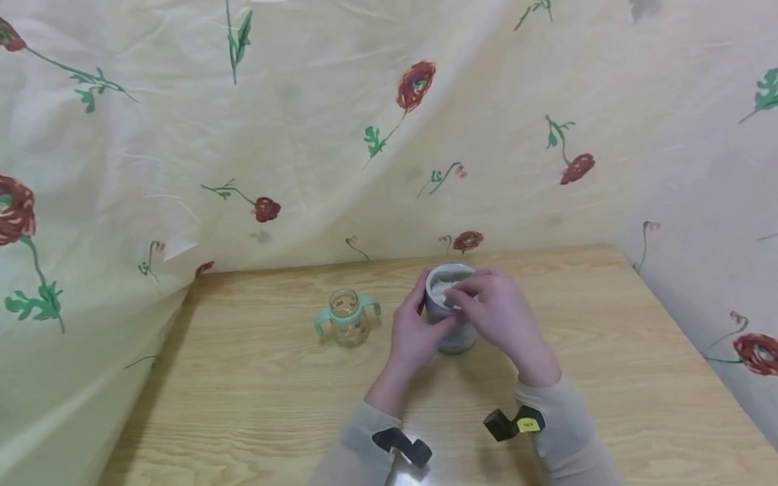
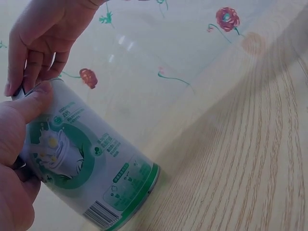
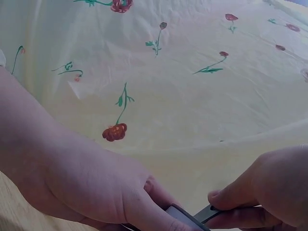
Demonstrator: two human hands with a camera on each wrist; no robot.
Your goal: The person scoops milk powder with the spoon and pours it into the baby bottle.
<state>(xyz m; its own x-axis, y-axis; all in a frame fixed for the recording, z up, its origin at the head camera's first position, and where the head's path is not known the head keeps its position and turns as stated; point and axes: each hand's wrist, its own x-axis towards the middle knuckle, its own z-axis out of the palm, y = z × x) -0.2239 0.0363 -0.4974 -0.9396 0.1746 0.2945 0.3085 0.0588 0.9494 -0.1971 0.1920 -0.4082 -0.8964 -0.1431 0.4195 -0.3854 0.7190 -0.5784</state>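
Observation:
A white and green milk powder can point(image 1: 458, 340) stands on the table with its top uncovered and pale powder point(image 1: 441, 287) inside. My left hand point(image 1: 414, 333) grips the can around its upper side; its printed label shows in the left wrist view, where the can point(image 2: 103, 166) looks tilted. Over the mouth of the can, my right hand point(image 1: 502, 312) pinches the flat dark grey handle of a scoop point(image 3: 204, 214) between thumb and fingers. The scoop's bowl is hidden from sight.
A clear baby bottle point(image 1: 351, 330) with two mint-green handles and no cap stands left of the can. The wooden table point(image 1: 252, 418) ends at the back against a hanging cloth point(image 1: 328, 142) printed with red flowers. Each wrist carries a small black camera.

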